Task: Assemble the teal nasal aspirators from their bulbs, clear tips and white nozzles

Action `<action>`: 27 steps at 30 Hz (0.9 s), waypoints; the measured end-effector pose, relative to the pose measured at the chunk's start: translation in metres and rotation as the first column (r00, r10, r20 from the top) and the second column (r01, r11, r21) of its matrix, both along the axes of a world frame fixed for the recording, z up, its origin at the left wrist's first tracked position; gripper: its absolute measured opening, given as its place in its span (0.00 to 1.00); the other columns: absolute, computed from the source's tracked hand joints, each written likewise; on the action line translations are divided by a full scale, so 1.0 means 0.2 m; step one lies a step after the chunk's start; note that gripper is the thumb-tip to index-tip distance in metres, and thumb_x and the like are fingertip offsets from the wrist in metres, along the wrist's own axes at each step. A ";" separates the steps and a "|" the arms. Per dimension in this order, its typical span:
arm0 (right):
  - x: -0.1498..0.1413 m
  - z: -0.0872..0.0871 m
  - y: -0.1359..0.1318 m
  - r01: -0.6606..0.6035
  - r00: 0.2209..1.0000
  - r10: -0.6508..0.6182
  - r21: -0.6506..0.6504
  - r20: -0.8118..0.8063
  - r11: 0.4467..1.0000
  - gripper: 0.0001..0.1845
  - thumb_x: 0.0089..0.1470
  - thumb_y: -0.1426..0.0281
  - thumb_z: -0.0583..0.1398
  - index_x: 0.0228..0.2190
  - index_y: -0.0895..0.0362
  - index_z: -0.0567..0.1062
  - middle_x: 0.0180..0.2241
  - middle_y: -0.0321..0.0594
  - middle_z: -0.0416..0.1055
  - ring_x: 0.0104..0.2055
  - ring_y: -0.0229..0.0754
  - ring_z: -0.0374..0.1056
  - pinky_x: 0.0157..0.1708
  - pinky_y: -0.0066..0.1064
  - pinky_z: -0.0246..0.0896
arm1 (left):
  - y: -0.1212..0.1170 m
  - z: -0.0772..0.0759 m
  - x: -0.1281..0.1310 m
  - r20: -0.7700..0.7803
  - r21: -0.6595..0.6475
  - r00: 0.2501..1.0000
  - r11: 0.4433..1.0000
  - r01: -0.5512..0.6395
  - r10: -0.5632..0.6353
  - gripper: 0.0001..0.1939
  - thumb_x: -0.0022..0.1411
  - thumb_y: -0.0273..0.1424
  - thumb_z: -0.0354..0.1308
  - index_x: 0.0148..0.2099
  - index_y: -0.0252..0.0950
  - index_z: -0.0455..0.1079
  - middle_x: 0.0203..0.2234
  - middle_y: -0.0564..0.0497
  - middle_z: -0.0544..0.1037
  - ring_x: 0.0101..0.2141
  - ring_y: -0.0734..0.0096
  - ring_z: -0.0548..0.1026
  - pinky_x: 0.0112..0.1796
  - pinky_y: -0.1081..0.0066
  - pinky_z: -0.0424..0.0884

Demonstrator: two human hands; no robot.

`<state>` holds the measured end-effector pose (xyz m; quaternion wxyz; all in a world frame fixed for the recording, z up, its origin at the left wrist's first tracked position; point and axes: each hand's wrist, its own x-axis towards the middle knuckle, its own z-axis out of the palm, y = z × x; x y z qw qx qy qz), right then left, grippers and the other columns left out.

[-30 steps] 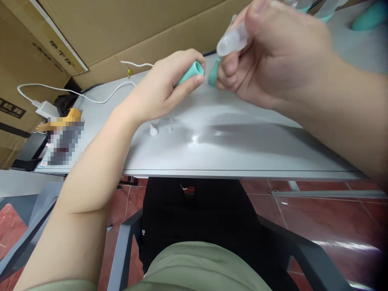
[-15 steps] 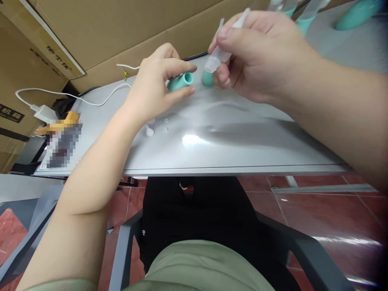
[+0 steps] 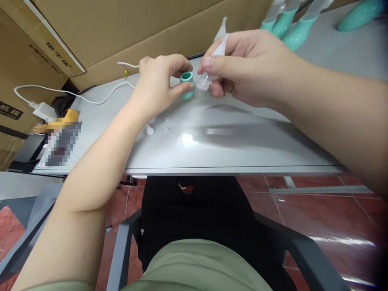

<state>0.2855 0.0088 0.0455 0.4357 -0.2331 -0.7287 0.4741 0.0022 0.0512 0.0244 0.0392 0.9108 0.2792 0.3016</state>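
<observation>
Over the bench (image 3: 260, 158), the left hand (image 3: 160, 76) gripped a teal bulb (image 3: 188, 96), while the right hand (image 3: 242, 69) pinched translucent nozzles (image 3: 205, 81); these were not yet joined, though three bulbs (image 3: 298, 37) beyond already had translucent tops fitted.

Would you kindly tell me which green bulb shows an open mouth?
The green bulb in the left hand: it faces up with nothing fitted. The three bulbs at the back carry clear tips, and the far-right bulb shows no opening.
</observation>
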 end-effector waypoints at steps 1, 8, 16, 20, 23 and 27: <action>0.00 0.00 0.00 -0.008 1.000 0.008 0.002 0.003 1.000 0.23 0.53 0.49 0.85 0.33 0.46 0.83 0.24 0.32 0.68 0.28 0.35 0.73 0.25 0.33 0.60 | 0.03 -0.01 0.00 0.009 0.004 0.992 0.992 -0.122 0.122 0.16 0.74 0.50 0.69 0.61 0.60 0.84 0.56 0.51 0.95 0.55 0.35 0.87 0.73 0.25 0.63; -0.01 -0.01 -0.02 -0.034 0.999 0.033 -0.019 -0.034 0.999 0.27 0.60 0.49 0.86 0.35 0.52 0.82 0.28 0.34 0.74 0.28 0.33 0.71 0.24 0.29 0.62 | 0.24 -0.13 -0.05 -0.040 0.067 0.989 0.988 -0.141 0.144 0.20 0.59 0.50 0.73 0.54 0.62 0.87 0.40 0.47 0.92 0.48 0.29 0.81 0.72 0.25 0.61; 0.01 -0.01 0.00 -0.044 0.996 0.045 -0.004 0.071 0.999 0.25 0.57 0.45 0.85 0.35 0.48 0.85 0.29 0.35 0.78 0.29 0.33 0.74 0.29 0.34 0.64 | 0.11 -0.26 0.19 0.074 0.085 0.929 0.926 -0.368 0.362 0.17 0.64 0.36 0.77 0.55 0.50 0.86 0.61 0.41 0.92 0.68 0.26 0.66 0.78 0.15 0.41; 0.01 -0.01 -0.01 -0.022 0.997 0.021 0.010 0.072 1.000 0.28 0.52 0.41 0.86 0.35 0.46 0.85 0.30 0.34 0.79 0.30 0.34 0.75 0.28 0.35 0.64 | -0.06 -0.09 0.16 0.115 0.205 0.954 0.933 -0.295 0.276 0.31 0.68 0.37 0.73 0.72 0.55 0.86 0.73 0.46 0.88 0.71 0.27 0.65 0.77 0.19 0.49; 0.00 -0.01 -0.02 0.012 0.998 -0.013 0.021 0.055 1.000 0.28 0.54 0.40 0.84 0.36 0.45 0.84 0.31 0.35 0.80 0.30 0.35 0.75 0.28 0.35 0.66 | -0.23 0.07 0.12 0.208 0.273 0.970 0.945 -0.180 0.125 0.24 0.75 0.34 0.62 0.66 0.52 0.89 0.64 0.43 0.92 0.65 0.32 0.80 0.72 0.26 0.66; 0.00 -0.01 -0.01 0.005 1.000 -0.006 0.036 0.025 0.999 0.31 0.56 0.40 0.83 0.39 0.45 0.78 0.29 0.31 0.78 0.28 0.33 0.74 0.27 0.34 0.65 | -0.27 0.13 0.15 0.248 0.079 0.969 0.997 -0.016 -0.004 0.21 0.85 0.52 0.62 0.66 0.46 0.81 0.59 0.41 0.91 0.60 0.42 0.85 0.62 0.44 0.82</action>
